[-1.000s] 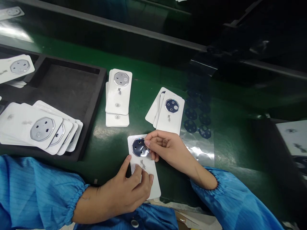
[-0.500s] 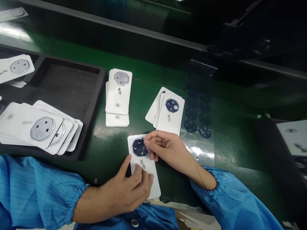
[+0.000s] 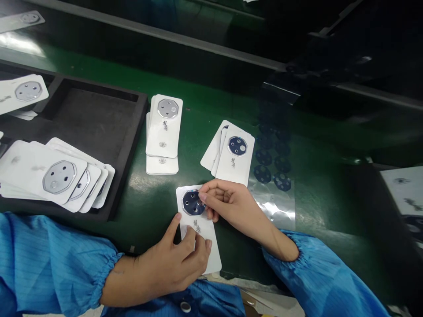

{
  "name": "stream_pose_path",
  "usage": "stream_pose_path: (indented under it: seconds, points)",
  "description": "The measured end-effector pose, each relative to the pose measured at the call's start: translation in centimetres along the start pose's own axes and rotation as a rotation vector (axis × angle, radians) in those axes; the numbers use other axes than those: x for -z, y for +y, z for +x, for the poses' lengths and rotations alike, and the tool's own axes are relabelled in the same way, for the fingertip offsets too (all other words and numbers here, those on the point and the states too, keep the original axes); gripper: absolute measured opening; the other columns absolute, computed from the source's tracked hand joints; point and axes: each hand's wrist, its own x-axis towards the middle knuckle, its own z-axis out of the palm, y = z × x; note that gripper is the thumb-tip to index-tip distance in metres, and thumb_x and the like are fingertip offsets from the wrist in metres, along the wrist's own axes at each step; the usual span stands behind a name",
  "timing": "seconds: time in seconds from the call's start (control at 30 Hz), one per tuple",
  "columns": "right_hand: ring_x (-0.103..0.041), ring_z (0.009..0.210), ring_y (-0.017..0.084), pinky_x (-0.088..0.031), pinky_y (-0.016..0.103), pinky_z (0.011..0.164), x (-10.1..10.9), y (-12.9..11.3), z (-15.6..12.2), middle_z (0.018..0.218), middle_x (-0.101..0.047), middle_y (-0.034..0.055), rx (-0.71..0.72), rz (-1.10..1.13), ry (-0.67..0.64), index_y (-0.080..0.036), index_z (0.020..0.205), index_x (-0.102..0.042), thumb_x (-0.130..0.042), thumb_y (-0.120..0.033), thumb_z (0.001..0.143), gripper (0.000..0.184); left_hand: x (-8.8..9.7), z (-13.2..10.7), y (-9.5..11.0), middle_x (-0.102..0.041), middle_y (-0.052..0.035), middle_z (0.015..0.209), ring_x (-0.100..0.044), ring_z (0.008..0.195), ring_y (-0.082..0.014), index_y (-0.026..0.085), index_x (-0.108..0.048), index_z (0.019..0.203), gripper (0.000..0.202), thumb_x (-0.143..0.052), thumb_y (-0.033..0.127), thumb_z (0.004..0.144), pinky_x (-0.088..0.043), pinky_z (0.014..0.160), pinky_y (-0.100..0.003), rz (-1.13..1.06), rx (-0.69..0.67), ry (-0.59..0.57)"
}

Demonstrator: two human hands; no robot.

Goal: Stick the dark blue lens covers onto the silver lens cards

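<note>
A white card [image 3: 202, 231] with a dark blue octagonal lens piece [image 3: 192, 203] lies on the green belt near me. My left hand [image 3: 175, 259] presses on the card's lower half, fingers curled over it. My right hand [image 3: 231, 204] has its fingers bent and pinched at the right edge of the lens piece. Both arms wear blue sleeves.
A stack of white cards with blue lens pieces [image 3: 233, 154] lies beyond my right hand, and a stack with silver lens pieces [image 3: 163, 132] beyond the left. A black foam tray [image 3: 99, 119] at left holds fanned cards [image 3: 56, 176]. A clear film sheet of dark lens stickers [image 3: 274, 176] lies at right.
</note>
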Motion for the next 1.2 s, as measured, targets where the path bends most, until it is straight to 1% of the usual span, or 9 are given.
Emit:
stream_pose_path:
  seconds: [0.1,0.27,0.4,0.57,0.73,0.9,1.07,1.2]
  points:
    - [-0.06,0.051,0.014,-0.051,0.023,0.049,0.03,0.08,0.08,0.062,-0.065,0.0013,0.004,-0.005,-0.004,-0.016,0.092,-0.068,-0.077,-0.048,0.089,0.033,-0.01,0.01,-0.06,-0.056,-0.0127,0.121,-0.054,0.109,-0.0296,0.009,-0.063,0.13,0.034,-0.056,0.024,0.1,-0.055,0.094,-0.057,-0.004,0.001,0.007]
    - [-0.06,0.051,0.012,-0.051,0.02,0.049,0.04,0.06,0.06,0.062,-0.066,0.0011,0.003,0.01,-0.013,-0.016,0.092,-0.068,-0.078,-0.043,0.09,0.029,-0.06,-0.02,-0.17,-0.056,-0.0121,0.119,-0.055,0.108,-0.0293,0.009,-0.063,0.13,0.034,-0.055,0.022,0.1,-0.056,0.093,-0.057,-0.007,-0.012,0.011]
    - [-0.059,0.05,0.011,-0.051,0.019,0.049,0.01,-0.09,-0.04,0.062,-0.066,0.0011,-0.002,0.012,-0.012,-0.015,0.092,-0.068,-0.079,-0.045,0.089,0.032,-0.12,-0.1,-0.08,-0.056,-0.0127,0.119,-0.055,0.108,-0.0295,0.01,-0.062,0.132,0.036,-0.055,0.024,0.1,-0.056,0.094,-0.057,0.009,-0.014,-0.002]
    - [-0.059,0.051,0.011,-0.05,0.019,0.049,0.01,-0.01,-0.04,0.062,-0.066,0.0011,-0.003,0.019,-0.012,-0.015,0.093,-0.068,-0.079,-0.048,0.089,0.034,-0.12,-0.06,-0.05,-0.057,-0.0122,0.12,-0.056,0.108,-0.029,0.01,-0.063,0.131,0.035,-0.053,0.022,0.1,-0.058,0.093,-0.057,0.003,-0.011,-0.002]
    - [-0.059,0.051,0.01,-0.05,0.017,0.049,0.03,0.06,-0.01,0.062,-0.066,0.0005,-0.009,0.024,-0.014,-0.015,0.092,-0.069,-0.082,-0.041,0.088,0.029,-0.11,0.03,-0.06,-0.057,-0.012,0.119,-0.055,0.107,-0.0293,0.01,-0.063,0.131,0.035,-0.053,0.021,0.099,-0.059,0.092,-0.057,-0.002,-0.008,0.002]
    - [-0.059,0.051,0.01,-0.051,0.016,0.049,-0.01,-0.11,-0.04,0.062,-0.066,0.0004,-0.001,0.025,-0.021,-0.015,0.093,-0.069,-0.082,-0.039,0.088,0.027,0.07,0.09,-0.11,-0.057,-0.011,0.119,-0.055,0.108,-0.029,0.011,-0.064,0.131,0.035,-0.052,0.02,0.099,-0.061,0.09,-0.054,-0.004,-0.011,0.0]
    - [-0.059,0.05,0.01,-0.05,0.016,0.049,-0.12,-0.05,0.11,0.062,-0.067,0.0007,0.005,0.027,0.0,-0.015,0.092,-0.069,-0.081,-0.038,0.088,0.026,-0.03,0.03,-0.04,-0.057,-0.012,0.119,-0.054,0.108,-0.0296,0.01,-0.063,0.131,0.035,-0.053,0.021,0.1,-0.059,0.092,-0.056,-0.009,-0.004,0.0]
    - [-0.059,0.051,0.011,-0.051,0.016,0.049,-0.1,0.13,0.16,0.061,-0.066,0.0005,0.014,0.002,-0.006,-0.016,0.092,-0.068,-0.077,-0.036,0.09,0.022,-0.13,-0.07,-0.04,-0.057,-0.0126,0.12,-0.054,0.109,-0.03,0.01,-0.063,0.131,0.035,-0.055,0.023,0.1,-0.057,0.094,-0.057,-0.006,-0.007,-0.006]
